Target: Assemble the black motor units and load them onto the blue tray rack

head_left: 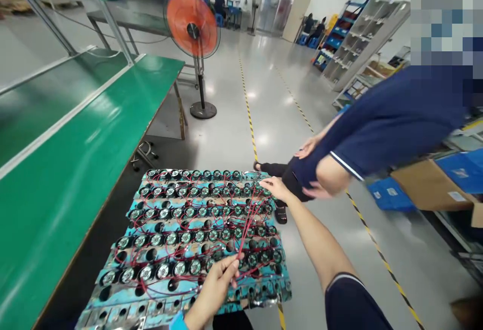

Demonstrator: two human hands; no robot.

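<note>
Below me lies a blue-green rack [181, 289] with rows of round motor-like parts [163, 269], their red wires strewn across it. At the near side my left hand [219, 280] is closed in a pinch on a few red wires [247, 224], which stretch up over the rows toward the far right corner. My right hand [276, 189] reaches to that corner, its fingertips together beside the last parts of the far rows. What lies between those fingertips is too small to make out.
At the right, a co-worker in dark blue [392, 118] leans close to the rack. A green table [86, 154] runs along the left. Beyond it stands an orange fan [192, 30]. A cardboard box [430, 186] and blue bins [390, 194] sit at the right.
</note>
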